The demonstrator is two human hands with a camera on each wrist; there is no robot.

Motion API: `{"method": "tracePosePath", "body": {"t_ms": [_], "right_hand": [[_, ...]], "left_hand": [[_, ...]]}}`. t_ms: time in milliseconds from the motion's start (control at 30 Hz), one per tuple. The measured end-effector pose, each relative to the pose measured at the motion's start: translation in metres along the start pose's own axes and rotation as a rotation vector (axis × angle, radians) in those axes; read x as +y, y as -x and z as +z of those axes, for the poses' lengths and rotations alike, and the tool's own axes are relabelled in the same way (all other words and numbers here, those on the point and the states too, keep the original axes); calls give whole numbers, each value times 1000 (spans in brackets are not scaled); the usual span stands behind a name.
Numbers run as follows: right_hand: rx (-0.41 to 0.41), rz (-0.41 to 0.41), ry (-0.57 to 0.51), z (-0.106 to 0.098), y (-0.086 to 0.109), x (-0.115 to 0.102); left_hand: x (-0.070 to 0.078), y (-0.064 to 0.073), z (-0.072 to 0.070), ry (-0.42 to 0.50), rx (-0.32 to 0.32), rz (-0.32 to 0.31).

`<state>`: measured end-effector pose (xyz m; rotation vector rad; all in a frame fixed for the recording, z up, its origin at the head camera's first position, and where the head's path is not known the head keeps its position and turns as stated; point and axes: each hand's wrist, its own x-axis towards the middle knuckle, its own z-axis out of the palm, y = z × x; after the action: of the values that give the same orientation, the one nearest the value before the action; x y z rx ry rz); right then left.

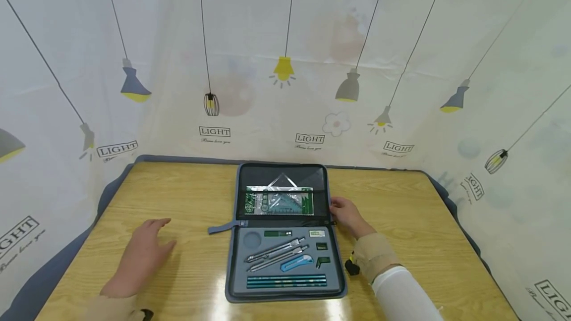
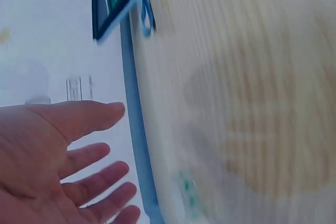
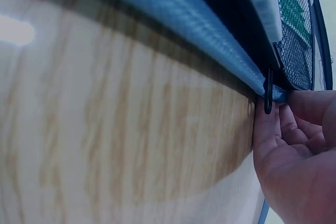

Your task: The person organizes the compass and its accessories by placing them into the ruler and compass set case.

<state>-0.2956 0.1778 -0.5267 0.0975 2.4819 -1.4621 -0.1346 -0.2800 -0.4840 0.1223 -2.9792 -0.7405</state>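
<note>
A blue zip-up stationery case point(image 1: 285, 295) lies unfolded on the table, its lid leaning up at the back. Grey foam in the base holds two silver compasses point(image 1: 274, 254), a light blue cutter point(image 1: 297, 263), dark green pencils point(image 1: 286, 281), a sharpener point(image 1: 321, 246) and an eraser point(image 1: 316, 233). Set squares in a clear packet point(image 1: 279, 200) sit in the lid's mesh pocket. My right hand point(image 1: 349, 216) pinches the case's right edge by the fold, where a black zip pull point(image 3: 269, 92) hangs. Over the table to the left, my left hand point(image 1: 142, 254) holds nothing, its fingers spread.
A fabric strap point(image 1: 220, 228) sticks out from the case's left side. The wood-grain table point(image 1: 187, 187) has a blue-grey border point(image 1: 187, 159). Behind and along both sides rises a pale sheet point(image 1: 250, 24) printed with hanging lamps.
</note>
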Motion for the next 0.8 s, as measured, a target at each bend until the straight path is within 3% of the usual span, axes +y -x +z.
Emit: {"method": "tracePosePath", "body": {"t_ms": [167,333,567,800], "right_hand": [[-3,-5,-8,0,0,0],[-4,-8,1,0,0,1],[-3,3,-4,-1,0,1],[2,3,9,0,0,0]], "left_hand": [[-42,5,-8,-38,-36,-78],[-66,6,-12,-66,-74,-145],[-71,5,-13,-97,-96,-153],[-71,4,-10,-69,-70,-108]]}}
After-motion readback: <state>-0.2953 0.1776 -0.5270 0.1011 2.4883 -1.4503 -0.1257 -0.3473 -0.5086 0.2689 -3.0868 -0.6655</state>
